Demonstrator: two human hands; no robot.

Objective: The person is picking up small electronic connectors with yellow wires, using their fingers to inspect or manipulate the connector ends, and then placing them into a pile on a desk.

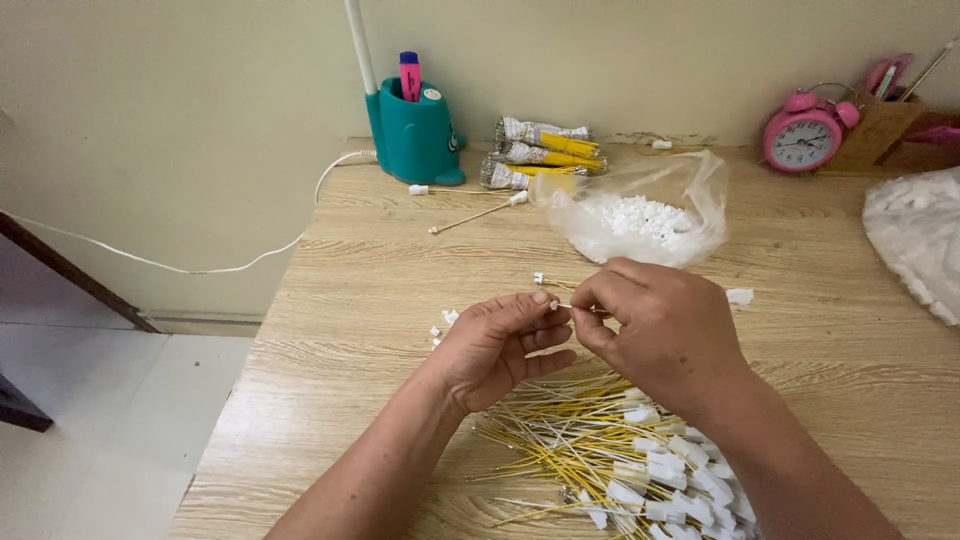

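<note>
Head view. Left hand [500,345] and right hand [655,330] meet fingertip to fingertip above the wooden table [380,290]. Between them a thin wire [562,306] with a small white connector at its left end; long axis roughly horizontal, connector end pointing left into the left fingertips. Both hands pinched shut on the wire, right thumb and forefinger on its shaft. Directly beneath the wrists: pile of yellow wires [600,450] with white connectors, strands fanned leftward. Behind the hands, an open plastic bag [640,215] of white connectors. Further back: bundled wires [540,155], teal holder [415,130], pink alarm clock [803,135]. A few loose connectors [445,320] lie left of the left hand.
</note>
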